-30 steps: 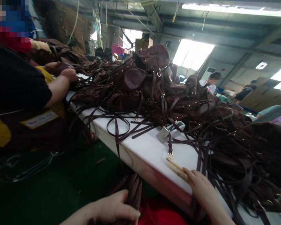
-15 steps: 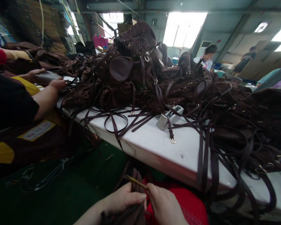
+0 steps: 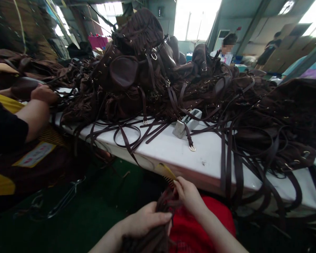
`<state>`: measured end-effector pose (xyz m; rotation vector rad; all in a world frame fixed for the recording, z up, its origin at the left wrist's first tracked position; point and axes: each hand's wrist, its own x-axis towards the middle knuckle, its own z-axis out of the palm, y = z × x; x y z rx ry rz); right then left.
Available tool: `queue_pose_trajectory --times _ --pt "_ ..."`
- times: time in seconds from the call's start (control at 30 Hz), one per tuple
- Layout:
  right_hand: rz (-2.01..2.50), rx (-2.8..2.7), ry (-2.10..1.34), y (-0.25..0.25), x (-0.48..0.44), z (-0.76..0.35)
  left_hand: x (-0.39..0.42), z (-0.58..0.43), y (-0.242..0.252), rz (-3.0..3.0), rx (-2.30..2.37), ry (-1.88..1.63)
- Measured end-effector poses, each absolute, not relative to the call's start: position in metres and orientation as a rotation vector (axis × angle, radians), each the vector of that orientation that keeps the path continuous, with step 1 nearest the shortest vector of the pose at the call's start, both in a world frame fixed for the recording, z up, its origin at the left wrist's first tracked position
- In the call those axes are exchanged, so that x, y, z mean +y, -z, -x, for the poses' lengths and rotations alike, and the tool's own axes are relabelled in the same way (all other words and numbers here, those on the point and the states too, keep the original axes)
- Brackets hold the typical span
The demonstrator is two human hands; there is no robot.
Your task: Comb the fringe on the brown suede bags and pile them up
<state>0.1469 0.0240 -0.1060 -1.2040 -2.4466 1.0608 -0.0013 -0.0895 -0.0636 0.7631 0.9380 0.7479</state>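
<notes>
My left hand (image 3: 147, 219) is closed round a bunch of dark brown fringe strips (image 3: 158, 239), low in the head view. Beyond it, my right hand (image 3: 186, 192) pinches a yellow comb (image 3: 168, 172) by one end, teeth facing down and left. The comb is at the far end of the strips, in front of the table edge; whether its teeth touch them I cannot tell. Below my hands the strips spread over something red (image 3: 208, 218). The rest of the piece that the strips belong to is out of view.
A white table (image 3: 160, 151) bears a heap of brown fringed bags (image 3: 137, 95) with buckled straps, some hanging over its edge. A grey tape dispenser-like block (image 3: 184, 124) lies on it. At left a co-worker's arm (image 3: 35, 109) reaches over the table; other people stand farther back.
My right hand has moved up and away with the comb, which is now turned so its teeth show. My left hand keeps hold of the fringe. The whole view has shifted slightly.
</notes>
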Motion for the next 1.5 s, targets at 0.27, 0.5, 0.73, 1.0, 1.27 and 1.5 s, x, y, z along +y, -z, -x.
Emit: queue_pose_trajectory --times 0.27,0.5,0.73,1.0,1.27,1.5 --pt "0.951 -2.649 -0.885 0.069 -0.028 -0.179 -0.091 0.008 0.077 -0.509 1.033 -0.923" --pt "0.885 -2.99 -0.71 0.069 -0.025 -0.17 -0.095 0.001 0.06 -0.774 0.892 -0.687" --pt "0.889 -3.009 -0.716 0.074 -0.028 -0.174 -0.093 -0.003 0.055 -1.012 0.876 -0.567" --pt "1.121 -2.961 -0.716 0.091 -0.027 -0.17 -0.086 -0.011 0.028 -1.368 0.916 -0.484" --pt "1.406 -2.414 -0.987 0.118 -0.009 -0.195 -0.09 -0.008 0.039 -0.982 0.858 -0.582" --pt "0.913 -2.623 -0.87 0.067 -0.035 -0.202 -0.098 0.001 0.07 -0.632 0.982 -0.67"
